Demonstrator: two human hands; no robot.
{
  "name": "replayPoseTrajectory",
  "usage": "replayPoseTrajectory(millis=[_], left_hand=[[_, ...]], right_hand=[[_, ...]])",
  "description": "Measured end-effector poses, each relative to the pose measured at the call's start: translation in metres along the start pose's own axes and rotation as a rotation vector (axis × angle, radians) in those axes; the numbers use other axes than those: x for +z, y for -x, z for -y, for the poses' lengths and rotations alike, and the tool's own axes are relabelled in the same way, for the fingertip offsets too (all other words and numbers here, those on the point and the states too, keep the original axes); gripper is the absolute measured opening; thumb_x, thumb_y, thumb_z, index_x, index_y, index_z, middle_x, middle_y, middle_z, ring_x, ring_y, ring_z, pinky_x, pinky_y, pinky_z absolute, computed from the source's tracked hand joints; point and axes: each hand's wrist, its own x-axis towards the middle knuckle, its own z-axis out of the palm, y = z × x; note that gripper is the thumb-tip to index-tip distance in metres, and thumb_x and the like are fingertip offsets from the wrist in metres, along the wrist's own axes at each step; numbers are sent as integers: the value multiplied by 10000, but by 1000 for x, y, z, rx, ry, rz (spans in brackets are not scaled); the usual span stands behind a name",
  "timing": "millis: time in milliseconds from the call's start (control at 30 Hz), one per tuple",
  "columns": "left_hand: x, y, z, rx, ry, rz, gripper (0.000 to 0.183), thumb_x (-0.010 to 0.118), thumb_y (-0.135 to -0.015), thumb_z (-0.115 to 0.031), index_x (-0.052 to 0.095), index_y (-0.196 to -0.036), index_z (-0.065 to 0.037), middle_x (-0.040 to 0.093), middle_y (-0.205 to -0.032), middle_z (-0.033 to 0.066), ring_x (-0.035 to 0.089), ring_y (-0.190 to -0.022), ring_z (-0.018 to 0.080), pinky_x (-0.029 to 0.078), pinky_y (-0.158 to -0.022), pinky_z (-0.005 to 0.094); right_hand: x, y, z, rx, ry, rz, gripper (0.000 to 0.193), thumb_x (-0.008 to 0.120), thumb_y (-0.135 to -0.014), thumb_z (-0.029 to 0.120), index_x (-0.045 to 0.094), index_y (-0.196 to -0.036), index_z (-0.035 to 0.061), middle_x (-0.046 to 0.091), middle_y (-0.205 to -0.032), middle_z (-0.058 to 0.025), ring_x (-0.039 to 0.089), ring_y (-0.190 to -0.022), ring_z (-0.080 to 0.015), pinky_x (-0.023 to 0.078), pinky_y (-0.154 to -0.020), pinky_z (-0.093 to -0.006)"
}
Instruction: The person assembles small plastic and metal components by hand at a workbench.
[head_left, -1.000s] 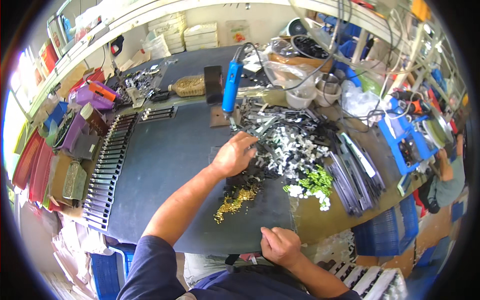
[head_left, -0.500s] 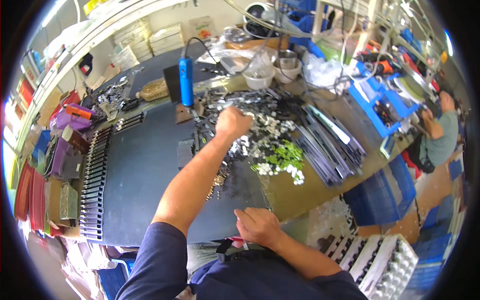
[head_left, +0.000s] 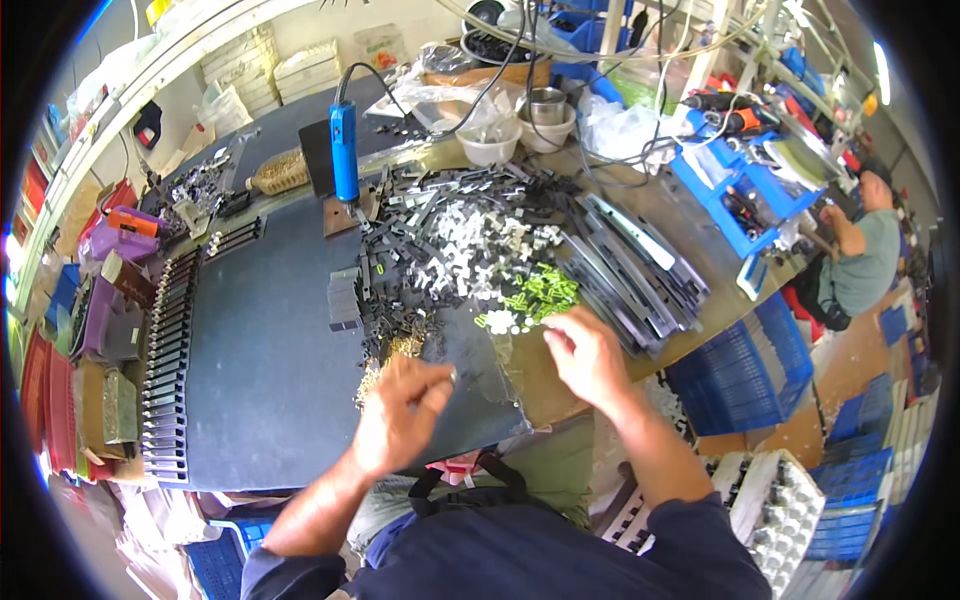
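My left hand [head_left: 398, 412] is over the near part of the dark mat, closed in a pinch. A small whitish piece [head_left: 453, 374] shows at its fingertips; its exact kind is too small to make out. Just beyond this hand lies a heap of small brass-coloured parts [head_left: 404, 346]. My right hand [head_left: 588, 358] is at the near edge of the small round white pieces [head_left: 503, 321], fingers bent with thumb and forefinger apart, and I see nothing held. Bright green clips [head_left: 541, 292] lie just beyond it.
White plastic parts [head_left: 465, 240] and black strips [head_left: 410, 205] are heaped mid-table. Long dark bars [head_left: 640, 270] lie right. A blue electric screwdriver [head_left: 344, 152] hangs above a small block. Assembled black strips [head_left: 168, 370] form a column at left. A person [head_left: 868, 265] sits far right.
My left hand has drawn back from the white parts toward me, now with a small whitish piece. My right hand has moved from the table's front edge forward and right to the white pieces.
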Motion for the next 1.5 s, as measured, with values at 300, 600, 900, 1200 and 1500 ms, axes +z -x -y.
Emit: replayPoseTrajectory(millis=[300, 600, 900, 1200, 1500], left_hand=[[31, 63, 10, -11, -31, -38, 204, 784, -880, -35, 726, -1074, -9, 680, -976, 111, 676, -742, 220, 563, -649, 358], [28, 69, 18, -70, 111, -11, 196, 782, -881, -30, 722, -1066, 0, 696, -1011, 112, 675, -749, 201, 568, -670, 335], [24, 69, 16, -139, 150, 12, 229, 757, -917, -76, 728, -1134, -11, 698, -1034, 135, 712, -861, 318, 593, -766, 398], [22, 67, 18, -131, 166, 5, 217, 767, -907, -72, 713, -1104, 2, 666, -955, 101, 683, -687, 173, 558, -646, 326], [17, 66, 13, -357, 272, 78, 224, 775, -887, -65, 712, -1093, 0, 685, -972, 131, 691, -771, 261, 575, -732, 387]], right_hand=[[13, -45, -4, -88, 128, 209, 156, 728, -944, 127, 703, -1084, 64, 686, -997, -122, 709, -869, -307, 569, -765, -404], [44, -65, -8, -207, 245, 297, 192, 648, -980, 175, 709, -1141, 91, 650, -991, -112, 695, -917, -339, 571, -807, -456], [25, -57, 21, -226, 63, 185, 65, 701, -959, 115, 693, -994, 60, 688, -925, -95, 694, -809, -260, 555, -724, -388], [27, 21, 55, -162, -207, 372, 89, 778, -872, -25, 735, -949, -13, 708, -945, -94, 690, -755, -201, 562, -683, -308], [30, 26, 54, -267, -216, 416, 136, 744, -875, -46, 690, -990, 1, 687, -1017, -110, 708, -833, -290, 583, -723, -373]])
